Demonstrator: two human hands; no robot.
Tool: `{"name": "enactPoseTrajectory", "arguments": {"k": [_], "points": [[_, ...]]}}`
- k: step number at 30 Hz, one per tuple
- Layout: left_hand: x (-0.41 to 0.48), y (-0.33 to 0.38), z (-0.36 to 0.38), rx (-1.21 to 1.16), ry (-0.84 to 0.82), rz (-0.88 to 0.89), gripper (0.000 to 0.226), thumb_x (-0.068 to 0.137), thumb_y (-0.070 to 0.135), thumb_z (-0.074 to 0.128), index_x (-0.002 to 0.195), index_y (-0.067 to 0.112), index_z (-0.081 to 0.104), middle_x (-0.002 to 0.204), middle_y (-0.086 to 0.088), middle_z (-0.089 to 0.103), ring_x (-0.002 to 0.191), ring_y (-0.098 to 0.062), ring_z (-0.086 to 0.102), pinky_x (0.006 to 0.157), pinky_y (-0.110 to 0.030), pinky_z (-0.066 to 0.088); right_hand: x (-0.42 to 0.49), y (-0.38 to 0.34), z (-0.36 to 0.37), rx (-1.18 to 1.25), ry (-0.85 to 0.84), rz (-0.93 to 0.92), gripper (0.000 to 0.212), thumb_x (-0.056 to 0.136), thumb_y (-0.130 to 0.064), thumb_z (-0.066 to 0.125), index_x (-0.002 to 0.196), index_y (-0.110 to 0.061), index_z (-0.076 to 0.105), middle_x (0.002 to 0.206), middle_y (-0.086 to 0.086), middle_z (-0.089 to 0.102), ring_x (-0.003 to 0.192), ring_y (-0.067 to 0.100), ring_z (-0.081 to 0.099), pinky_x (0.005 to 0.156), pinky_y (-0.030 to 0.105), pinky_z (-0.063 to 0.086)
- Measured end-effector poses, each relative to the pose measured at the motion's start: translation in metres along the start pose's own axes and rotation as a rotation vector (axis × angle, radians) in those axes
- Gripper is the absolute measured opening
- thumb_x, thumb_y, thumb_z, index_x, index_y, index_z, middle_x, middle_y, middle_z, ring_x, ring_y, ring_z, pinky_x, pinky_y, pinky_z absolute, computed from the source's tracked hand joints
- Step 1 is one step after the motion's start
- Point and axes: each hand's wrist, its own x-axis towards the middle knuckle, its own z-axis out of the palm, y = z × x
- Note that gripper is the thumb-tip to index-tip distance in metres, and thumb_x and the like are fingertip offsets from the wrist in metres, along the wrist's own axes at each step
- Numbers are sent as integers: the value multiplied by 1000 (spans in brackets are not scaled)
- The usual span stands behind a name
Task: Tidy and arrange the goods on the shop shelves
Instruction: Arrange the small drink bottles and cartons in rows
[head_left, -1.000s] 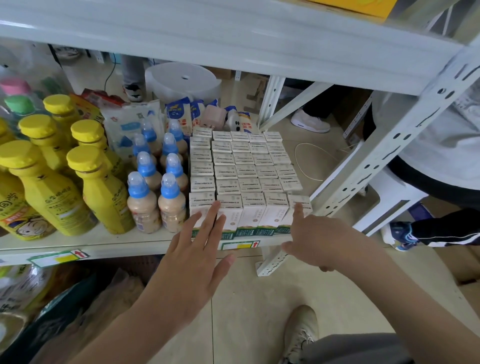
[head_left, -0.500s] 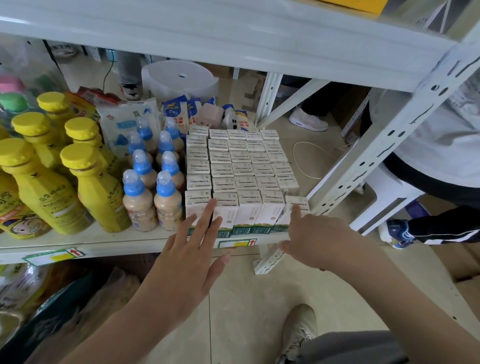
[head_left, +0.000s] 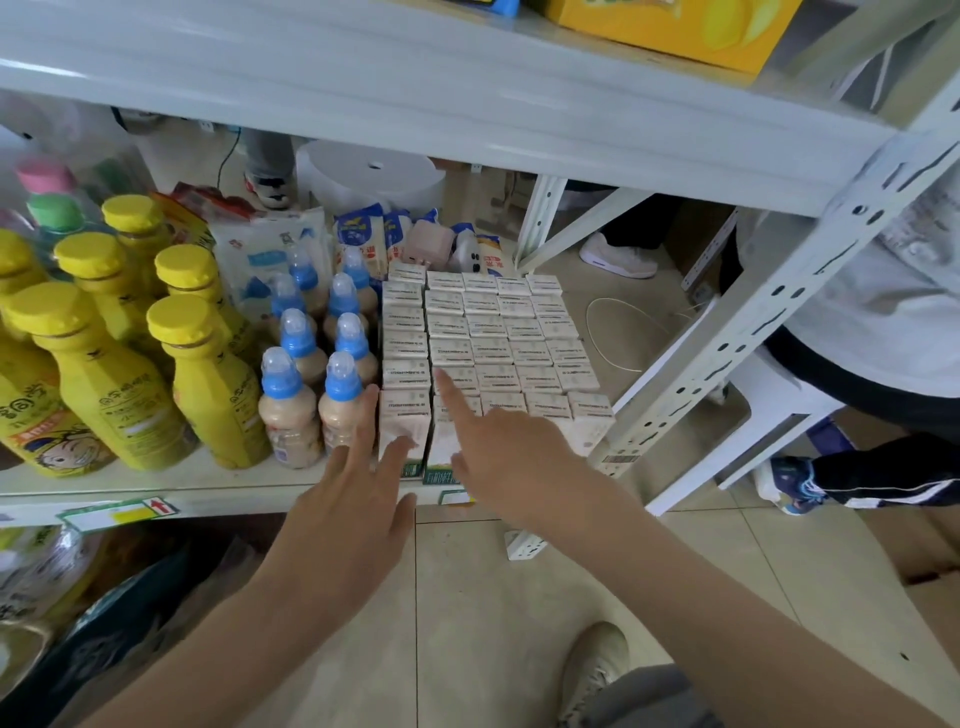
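Head view — left hand (head_left: 353, 499) spread against cartons (head_left: 498, 332), right hand (head_left: 514, 457) pointing one finger onto them

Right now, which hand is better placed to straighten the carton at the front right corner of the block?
Likely the right hand: it is nearer the corner carton, index finger extended over the front row. The left hand sits at the block's left end, by the blue-capped bottles.
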Motion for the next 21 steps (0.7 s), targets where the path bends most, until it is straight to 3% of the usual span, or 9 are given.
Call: {"name": "enactPoseTrajectory", "arguments": {"k": [4,8,11,14,17,21], "points": [[-2,-8,6,51,-43,-13,45,93,38,61,134,21,56,166,-8,19,116,-27,59,64,-39,60,10,-12,0,61,-3,-48,90,104,-21,50,160,-33,-20,78,3,46,63,19,48,55,34,37],[-10,-10,7,79,-88,-10,39,87,33,70,122,19,62,152,-12,42,104,-27,61,51,-33,55,14,-13,-4,91,-12,-46,88,103,-19,49,162,-32,-16,81,4,48,66,20,49,56,35,38],[-12,-9,5,47,-71,15,37,86,31,70,121,21,62,154,-12,38,109,-27,61,48,-32,51,12,-11,-6,123,-56,-44,88,103,-19,48,161,-35,-16,84,4,47,67,19,50,55,33,37],[-11,-6,-2,21,-7,32,41,88,31,68,127,23,60,164,-12,22,123,-29,57,54,-33,56,7,-13,-3,131,-94,-40,93,102,-17,50,160,-37,-20,82,4,48,66,19,50,53,33,37],[-10,-3,-13,0,60,54,40,86,30,72,124,25,62,170,-11,7,125,-28,59,50,-31,54,4,-17,2,110,-104,-26,97,102,-16,52,159,-36,-24,82,4,49,66,19,51,53,33,37],[-11,-4,-12,-13,45,102,40,87,29,70,126,24,61,171,-7,2,128,-27,55,49,-29,54,2,-18,5,100,-104,-22,96,102,-15,51,158,-34,-24,78,4,49,63,19,50,51,32,36]]}}
